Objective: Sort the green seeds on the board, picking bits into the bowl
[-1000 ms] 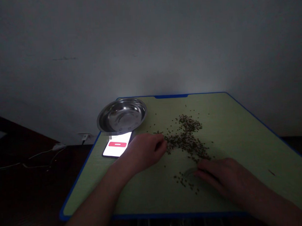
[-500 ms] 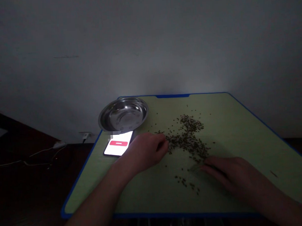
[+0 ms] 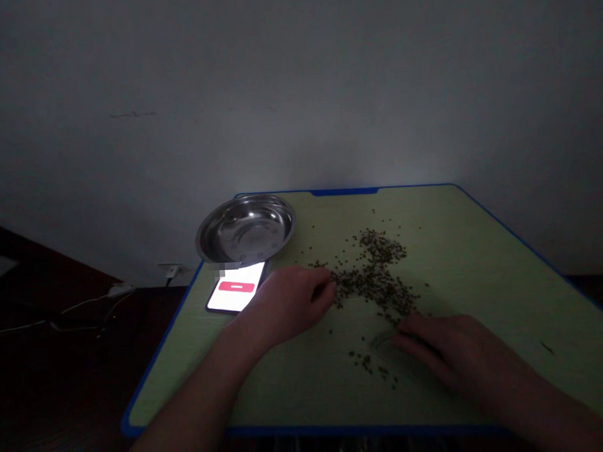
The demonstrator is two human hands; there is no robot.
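Small dark beans (image 3: 366, 280) lie scattered in an uneven heap on the pale green table. At the heap's left edge is my left hand (image 3: 299, 296), its fingers curled into a pinch; whatever they hold is too small or hidden to make out. My right hand (image 3: 447, 353) is low at the heap's lower right edge, thumb and fingers closed together. From its fingertips a faint clear, see-through thing (image 3: 382, 341) sticks out to the left, its kind unclear in the dim light. Just below that lies a looser group of beans (image 3: 367, 364).
A shiny steel basin (image 3: 254, 231) stands at the table's back left corner. In front of it lies a tablet or phone (image 3: 235, 299) with a bright screen, partly behind my left wrist. The table (image 3: 482, 245) has a blue rim and meets a grey wall (image 3: 296, 106).
My right hand has shifted slightly left along the heap's lower edge, with the clear thing at its fingertips. My left hand has stayed nearly still.
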